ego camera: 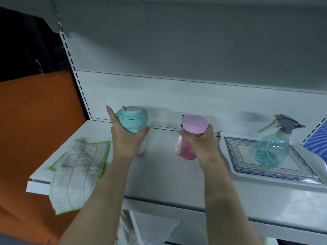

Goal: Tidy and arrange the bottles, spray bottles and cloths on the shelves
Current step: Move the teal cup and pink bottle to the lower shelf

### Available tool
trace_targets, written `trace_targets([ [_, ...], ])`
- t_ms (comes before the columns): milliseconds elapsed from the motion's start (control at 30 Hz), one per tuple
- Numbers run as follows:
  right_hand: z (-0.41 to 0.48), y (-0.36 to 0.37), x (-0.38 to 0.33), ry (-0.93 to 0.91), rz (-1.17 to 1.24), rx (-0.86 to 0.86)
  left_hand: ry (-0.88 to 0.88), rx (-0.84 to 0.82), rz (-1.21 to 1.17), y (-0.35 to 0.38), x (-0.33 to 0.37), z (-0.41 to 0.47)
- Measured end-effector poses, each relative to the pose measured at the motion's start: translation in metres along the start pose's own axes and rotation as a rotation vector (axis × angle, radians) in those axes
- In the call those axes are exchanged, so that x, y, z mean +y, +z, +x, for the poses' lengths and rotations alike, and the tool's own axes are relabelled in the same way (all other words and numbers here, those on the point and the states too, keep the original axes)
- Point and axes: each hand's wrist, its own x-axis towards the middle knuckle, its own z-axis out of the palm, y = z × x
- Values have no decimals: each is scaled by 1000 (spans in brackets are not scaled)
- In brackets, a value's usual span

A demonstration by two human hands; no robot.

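My left hand (126,138) grips a white bottle with a teal lid (133,120) upright on the grey shelf (159,174), index finger pointing up. My right hand (200,140) is wrapped around a pink bottle with a pink lid (194,123), also upright, mid-shelf. A clear teal spray bottle (271,147) with a grey trigger head stands on a patterned white tray (247,172) at the right. A white cloth with green edging (77,170) lies at the shelf's left end, hanging over the front edge.
The shelf's back panel (177,96) rises right behind the bottles. An orange surface (35,121) fills the left side. A blue ribbed object (318,137) sits at the far right edge. Below the shelf, white bags or cloths (150,228) are partly visible.
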Motion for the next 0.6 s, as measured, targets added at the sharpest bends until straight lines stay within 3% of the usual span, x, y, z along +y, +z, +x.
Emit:
trace_targets([
  [300, -39, 4, -26, -95, 52, -1, 124, 3, 8, -42, 43, -23],
  [600, -143, 29, -31, -117, 86, 57, 179, -180, -111, -108, 49, -68],
])
